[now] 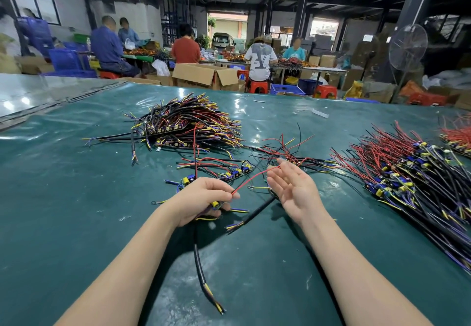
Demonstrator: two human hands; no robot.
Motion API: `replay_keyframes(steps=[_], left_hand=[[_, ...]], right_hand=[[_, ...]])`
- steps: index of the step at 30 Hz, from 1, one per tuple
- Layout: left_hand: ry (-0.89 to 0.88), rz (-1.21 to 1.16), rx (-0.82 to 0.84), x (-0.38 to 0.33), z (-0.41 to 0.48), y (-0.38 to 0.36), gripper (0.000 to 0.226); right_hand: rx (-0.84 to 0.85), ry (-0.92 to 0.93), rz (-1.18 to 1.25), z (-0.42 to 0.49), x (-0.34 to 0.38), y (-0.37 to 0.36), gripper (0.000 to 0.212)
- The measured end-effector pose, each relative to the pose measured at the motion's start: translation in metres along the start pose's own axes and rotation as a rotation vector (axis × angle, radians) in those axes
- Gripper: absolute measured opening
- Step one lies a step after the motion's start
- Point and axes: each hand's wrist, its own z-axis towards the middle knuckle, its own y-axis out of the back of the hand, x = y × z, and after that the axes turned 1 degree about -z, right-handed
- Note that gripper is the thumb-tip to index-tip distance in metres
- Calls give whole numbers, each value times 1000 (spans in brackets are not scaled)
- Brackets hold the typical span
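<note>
A single wide-angle camera sits on the person's head and faces forward and down over the green worktop (76, 198). Both forearms enter from the bottom edge, and the left hand (201, 198) and right hand (293, 190) lie close below the lens, near enough to show the thin red wire (251, 179) pinched in the left fingers. The upper part looks far into the hall, where other people sit well apart.

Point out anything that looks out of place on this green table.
Nothing looks damaged. A loose tangle of red and black wires sprawls just beyond the right hand, apart from the neater piles, and small white scraps litter the green plastic table cover.
</note>
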Motion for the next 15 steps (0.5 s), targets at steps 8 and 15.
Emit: replay_keyframes(steps=[8,15], left_hand=[[-52,-44,-85,0,1,-5,22],[-54,-112,-125,-4,2,-12,26]], right_hand=[[190,102,-743,-24,-36,-29,13],[83,39,-570,-29,-39,-35,18]])
